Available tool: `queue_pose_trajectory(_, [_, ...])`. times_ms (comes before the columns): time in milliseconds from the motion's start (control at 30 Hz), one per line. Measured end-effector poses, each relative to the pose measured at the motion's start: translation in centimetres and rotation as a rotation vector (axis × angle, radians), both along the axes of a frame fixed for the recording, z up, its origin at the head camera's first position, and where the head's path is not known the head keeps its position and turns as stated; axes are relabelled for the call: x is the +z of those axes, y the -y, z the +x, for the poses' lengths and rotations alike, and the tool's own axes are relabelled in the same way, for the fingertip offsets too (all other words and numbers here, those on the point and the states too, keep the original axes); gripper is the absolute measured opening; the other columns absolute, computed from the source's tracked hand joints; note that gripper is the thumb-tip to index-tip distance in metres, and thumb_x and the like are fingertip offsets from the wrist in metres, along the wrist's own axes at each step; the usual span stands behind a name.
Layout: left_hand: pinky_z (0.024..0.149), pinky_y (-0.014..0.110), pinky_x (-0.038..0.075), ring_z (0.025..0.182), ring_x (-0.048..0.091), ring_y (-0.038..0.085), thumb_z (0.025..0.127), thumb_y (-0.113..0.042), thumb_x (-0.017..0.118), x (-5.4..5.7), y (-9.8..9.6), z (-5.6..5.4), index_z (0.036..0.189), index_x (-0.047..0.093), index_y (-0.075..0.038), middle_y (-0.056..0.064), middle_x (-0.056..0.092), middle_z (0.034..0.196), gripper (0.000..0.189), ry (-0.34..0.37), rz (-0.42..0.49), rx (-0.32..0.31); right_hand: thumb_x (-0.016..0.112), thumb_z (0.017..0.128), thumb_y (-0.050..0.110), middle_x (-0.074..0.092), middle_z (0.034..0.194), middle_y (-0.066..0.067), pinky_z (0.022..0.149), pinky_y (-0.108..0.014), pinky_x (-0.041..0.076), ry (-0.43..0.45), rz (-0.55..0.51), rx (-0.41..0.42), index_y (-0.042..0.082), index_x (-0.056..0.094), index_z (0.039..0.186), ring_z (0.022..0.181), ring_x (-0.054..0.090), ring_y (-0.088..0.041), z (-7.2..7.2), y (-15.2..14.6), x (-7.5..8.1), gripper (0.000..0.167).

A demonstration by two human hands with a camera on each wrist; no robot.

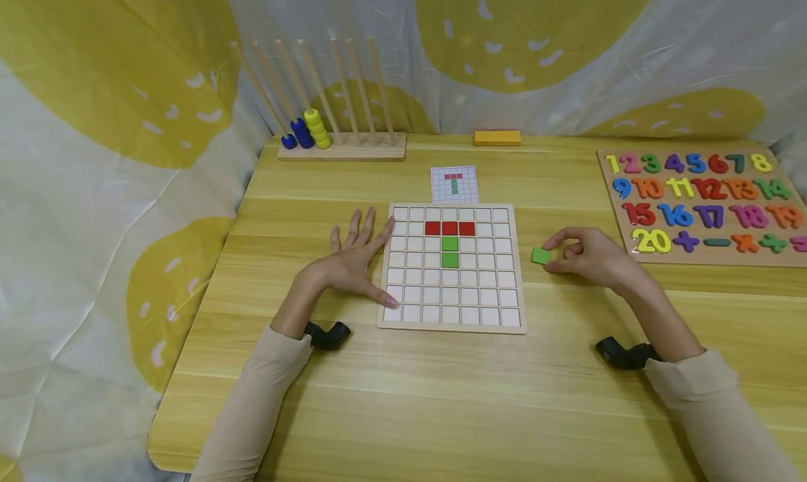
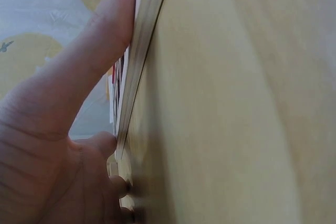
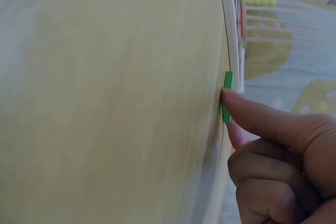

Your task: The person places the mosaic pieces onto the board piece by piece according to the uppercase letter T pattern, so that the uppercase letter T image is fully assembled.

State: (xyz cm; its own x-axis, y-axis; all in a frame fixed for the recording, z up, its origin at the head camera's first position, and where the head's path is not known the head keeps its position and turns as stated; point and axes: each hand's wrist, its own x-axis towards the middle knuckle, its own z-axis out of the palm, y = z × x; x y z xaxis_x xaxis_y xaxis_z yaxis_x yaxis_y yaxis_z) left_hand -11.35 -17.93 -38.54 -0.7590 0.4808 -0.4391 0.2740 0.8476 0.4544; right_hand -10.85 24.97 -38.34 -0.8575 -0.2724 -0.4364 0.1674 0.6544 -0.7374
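Note:
A wooden grid board (image 1: pixel 413 277) with white squares lies in the middle of the table. Three red tiles (image 1: pixel 450 228) sit in a row on it, and two green tiles (image 1: pixel 450 251) run down below the middle one. My left hand (image 1: pixel 353 261) rests at the board's left side, fingers spread, thumb and index finger touching its edge. To the right of the board, my right hand (image 1: pixel 589 258) pinches a green square tile (image 1: pixel 540 256) between thumb and index finger. In the right wrist view the same tile (image 3: pixel 227 98) appears edge-on.
Behind the board lies a pattern card (image 1: pixel 454 184) showing a red and green T. A peg stand (image 1: pixel 343 148) with blue and yellow beads is at the back left, and an orange block (image 1: pixel 497 139) at the back. At right lies a number board (image 1: pixel 725 256).

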Motion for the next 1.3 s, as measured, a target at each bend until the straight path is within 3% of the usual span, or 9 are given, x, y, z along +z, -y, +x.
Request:
queue_pose_trajectory(200, [0.117,0.073,-0.024,0.152,-0.039,0.038,0.071,-0.059,0.090,0.0,0.0,0.0,0.166,-0.014,-0.022,0.016,-0.037,0.166,0.146,0.000,0.005,-0.002,0.073,0.098,0.022,0.038,0.066,0.004,0.048,-0.025,0.030,-0.089,0.021,0.006,0.000,0.060,0.128,0.052,0.033,-0.007,0.1,0.3,0.2,0.039])
queue_pose_trajectory(400, [0.117,0.073,-0.024,0.152,-0.039,0.038,0.071,-0.059,0.090,0.0,0.0,0.0,0.166,-0.014,-0.023,0.015,-0.038,0.166,0.146,0.000,0.005,-0.005,0.075,0.096,0.026,0.034,0.065,0.004,0.045,-0.026,0.028,-0.169,0.019,0.024,0.004,0.067,0.123,0.050,0.030,-0.008,0.6,2.3,1.4,0.035])
queue_pose_trajectory(833, [0.116,0.073,-0.024,0.151,-0.040,0.038,0.071,-0.060,0.090,0.0,0.1,0.0,0.165,-0.015,-0.023,0.015,-0.038,0.165,0.146,0.003,0.007,-0.004,0.081,0.089,0.010,0.036,0.063,0.002,0.054,-0.025,0.027,-0.120,-0.075,0.116,0.003,0.072,0.113,0.058,0.031,-0.012,1.7,9.8,1.4,0.027])
queue_pose_trajectory(1000, [0.116,0.073,-0.024,0.151,-0.040,0.038,0.071,-0.060,0.090,0.1,0.1,0.0,0.166,-0.015,-0.023,0.016,-0.038,0.166,0.146,0.003,0.013,-0.005,0.083,0.086,0.008,0.036,0.060,0.003,0.057,-0.026,0.029,-0.160,-0.080,0.137,0.003,0.075,0.109,0.058,0.030,-0.012,1.8,11.4,1.2,0.025])
queue_pose_trajectory(1300, [0.116,0.073,-0.024,0.152,-0.040,0.039,0.071,-0.061,0.089,-0.1,0.2,0.0,0.166,-0.015,-0.023,0.016,-0.038,0.166,0.146,-0.002,0.013,-0.005,0.083,0.084,0.004,0.031,0.054,0.005,0.058,-0.024,0.031,-0.153,-0.061,0.153,-0.002,0.074,0.107,0.054,0.028,-0.010,1.9,13.2,0.8,0.026])
